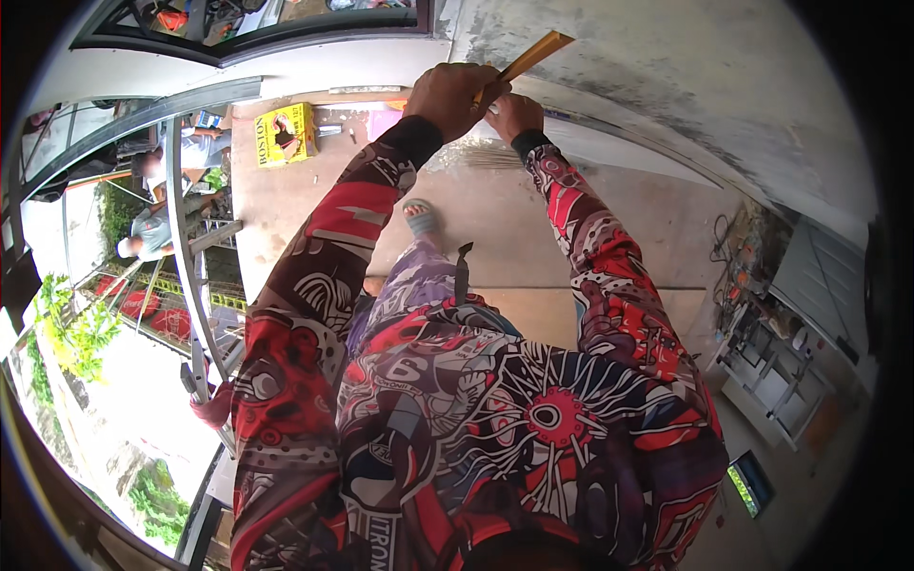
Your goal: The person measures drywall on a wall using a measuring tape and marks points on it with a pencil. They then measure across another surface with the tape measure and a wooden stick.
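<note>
My left hand (452,97) is raised in front of me, its fingers closed round a long, flat, yellow-brown strip (536,57). The strip slants up to the right, its far end beside the grey wall. Whether it is a ruler, a tape blade or a trim piece I cannot tell. Close by on the right, my right hand (516,116) has its fingers curled near the strip's lower end. A small pale spot shows at those fingertips, but what they pinch is hidden.
A yellow box (285,135) lies on the brown board surface (495,224) below, near a pink sheet (383,124) and thin rods (493,156). A metal frame (176,190) stands left, with people beyond. The stained wall (666,86) rises right; shelving (776,376) stands lower right.
</note>
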Available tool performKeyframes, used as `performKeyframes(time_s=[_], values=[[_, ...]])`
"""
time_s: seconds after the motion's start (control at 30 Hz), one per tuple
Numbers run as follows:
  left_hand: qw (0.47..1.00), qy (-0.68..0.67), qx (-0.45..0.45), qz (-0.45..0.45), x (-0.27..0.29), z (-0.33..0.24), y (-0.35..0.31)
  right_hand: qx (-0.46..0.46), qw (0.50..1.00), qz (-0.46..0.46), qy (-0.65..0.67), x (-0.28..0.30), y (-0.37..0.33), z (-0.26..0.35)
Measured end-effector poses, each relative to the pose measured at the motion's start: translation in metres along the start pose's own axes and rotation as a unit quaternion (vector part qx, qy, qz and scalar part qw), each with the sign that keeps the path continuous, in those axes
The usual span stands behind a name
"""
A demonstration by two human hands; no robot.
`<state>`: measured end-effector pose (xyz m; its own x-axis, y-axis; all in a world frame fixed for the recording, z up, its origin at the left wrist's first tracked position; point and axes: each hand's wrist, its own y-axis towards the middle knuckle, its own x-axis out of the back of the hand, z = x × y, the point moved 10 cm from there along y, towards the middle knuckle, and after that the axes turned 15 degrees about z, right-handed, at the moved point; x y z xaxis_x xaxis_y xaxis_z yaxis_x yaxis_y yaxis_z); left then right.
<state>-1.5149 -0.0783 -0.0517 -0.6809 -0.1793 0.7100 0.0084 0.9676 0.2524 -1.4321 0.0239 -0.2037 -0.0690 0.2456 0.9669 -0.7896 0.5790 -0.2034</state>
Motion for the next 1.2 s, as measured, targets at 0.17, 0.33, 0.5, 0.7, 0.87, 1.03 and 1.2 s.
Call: performKeyframes(time_s=[0.17, 0.33, 0.5, 0.7, 0.87, 1.03, 1.2], values=[[1.0, 0.005, -0.007, 0.003, -0.001, -0.002, -0.001, 0.004, 1.0, -0.027, -0.003, 0.008, -0.004, 0.006], [1.0, -0.018, -0.009, 0.021, -0.001, 0.001, 0.003, -0.018, 1.0, -0.01, -0.01, 0.01, -0.001, 0.008], [0.999, -0.041, -0.013, 0.011, 0.001, 0.006, 0.001, -0.011, 1.0, -0.003, 0.013, 0.01, 0.002, 0.005], [0.999, -0.034, -0.011, 0.0, -0.001, 0.001, 0.007, 0.011, 1.0, 0.011, -0.004, 0.007, 0.013, -0.009], [0.996, -0.047, 0.065, 0.036, -0.004, 0.021, 0.007, 0.057, 0.998, 0.01, 0.034, 0.01, 0.015, -0.003], [0.995, -0.036, 0.088, 0.043, -0.008, 0.039, 0.011, 0.105, 0.992, 0.014, 0.068, 0.008, 0.017, 0.004], [0.993, 0.009, 0.115, 0.023, 0.0, 0.06, -0.009, 0.105, 0.991, 0.03, 0.072, 0.004, 0.022, 0.006]])
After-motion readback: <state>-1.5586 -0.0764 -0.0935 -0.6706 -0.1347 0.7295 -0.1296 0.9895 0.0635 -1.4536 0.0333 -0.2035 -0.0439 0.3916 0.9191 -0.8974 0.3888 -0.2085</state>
